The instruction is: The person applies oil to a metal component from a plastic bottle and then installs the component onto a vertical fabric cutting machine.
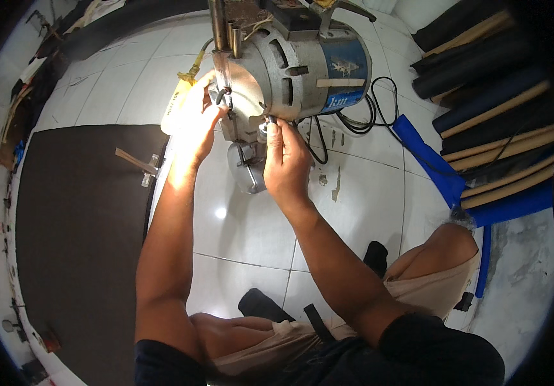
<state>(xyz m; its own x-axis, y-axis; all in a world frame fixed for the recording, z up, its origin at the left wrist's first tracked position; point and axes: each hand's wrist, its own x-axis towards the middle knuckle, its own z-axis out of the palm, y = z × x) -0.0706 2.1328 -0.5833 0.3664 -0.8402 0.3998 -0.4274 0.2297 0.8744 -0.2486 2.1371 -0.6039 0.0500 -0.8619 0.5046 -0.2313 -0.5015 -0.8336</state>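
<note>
In front of me is an electric machine with a round grey motor housing (293,71), which looks like a fabric cutting machine. Bright light falls on its metal front plate (246,90). My left hand (203,122) is closed at the left edge of that plate, thumb and fingers around a small dark fitting (221,98); the fingertips are partly hidden. At the plate's lower right, my right hand (288,157) pinches a small metal knob (265,127) between thumb and fingers. Below hangs a rounded grey metal piece (246,170) with a rod across it.
A black sheet-covered surface (84,244) lies at left, with a wooden-handled tool (137,161) at its edge. A yellow-white bottle (177,103) stands behind my left hand. Black cable (370,116) coils right of the motor. Rolls of dark fabric (476,77) are stacked at far right.
</note>
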